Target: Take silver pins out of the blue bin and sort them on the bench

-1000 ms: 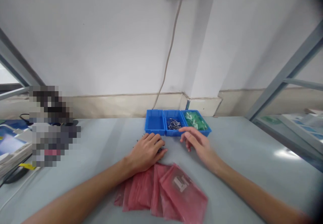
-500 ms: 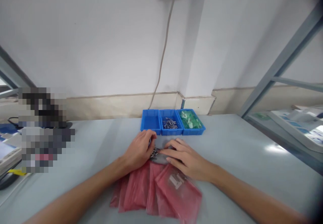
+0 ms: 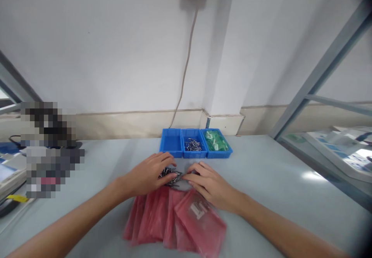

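Observation:
In the head view my left hand [image 3: 152, 174] arches over a small pile of dark, shiny metal pins [image 3: 170, 176] on the table, its thumb spread away from the other fingers. The pins look like screws or short rods. Across from it, my right hand [image 3: 210, 186] is bent down at the pile's right edge, fingertips drawn together. Whatever may be between those fingertips is too small to make out. Just below both hands lie several overlapping pink plastic bags [image 3: 157, 219], fanned out. The rightmost bag [image 3: 200, 223] shows a white label and some small contents.
Behind my hands stand three joined blue trays: a bare left one [image 3: 171, 141], a middle one [image 3: 194, 155] with metal pins, and a right one [image 3: 218, 155] with green packets. A blurred-out area and equipment [image 3: 13, 176] are at left. Metal frame posts [image 3: 316, 79] rise at right.
My left hand has opened out and flattened over the pile, baring more of the metal pins. My right hand stays close by the pile. The view has shifted slightly.

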